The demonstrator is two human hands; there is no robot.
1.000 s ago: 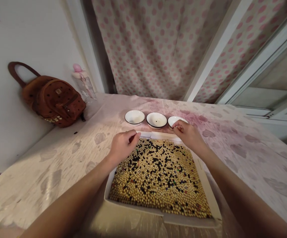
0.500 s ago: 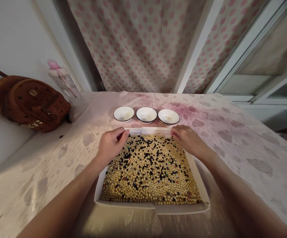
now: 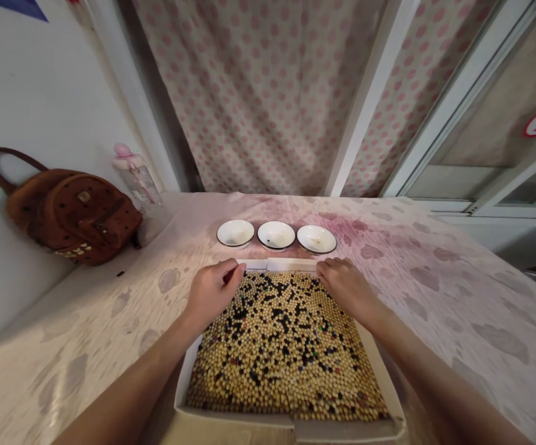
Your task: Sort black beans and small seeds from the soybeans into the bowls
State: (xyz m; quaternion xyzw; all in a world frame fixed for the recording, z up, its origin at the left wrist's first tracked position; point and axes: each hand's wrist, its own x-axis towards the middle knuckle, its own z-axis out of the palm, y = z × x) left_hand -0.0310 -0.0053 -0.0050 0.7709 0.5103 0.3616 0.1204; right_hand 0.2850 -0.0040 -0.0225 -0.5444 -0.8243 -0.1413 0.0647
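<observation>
A shallow white cardboard tray (image 3: 290, 429) sits in front of me, packed with pale yellow soybeans (image 3: 286, 371) mixed with black beans (image 3: 268, 309) and a few coloured beads. My left hand (image 3: 214, 290) rests at the tray's far left corner with curled fingers, and a small dark spot shows at them. My right hand (image 3: 346, 290) lies on the far right corner, fingertips on the beans and rim. Whether either hand holds a bean is hidden. Just beyond the tray stand three white bowls with dark rims (image 3: 276, 235). The rightmost bowl (image 3: 316, 239) has a few small bits inside.
A pink-stained cloth (image 3: 416, 290) covers the table. A brown studded backpack (image 3: 75, 216) and a clear bottle with a pink lid (image 3: 138, 182) stand against the left wall. A pink polka-dot curtain (image 3: 258, 93) and a white door frame (image 3: 370, 93) lie behind.
My right hand has drawn back from the rightmost bowl's rim to the tray's far corner. My left hand sits nearer the tray's left corner. The whole view has swung, leaving the bowls level.
</observation>
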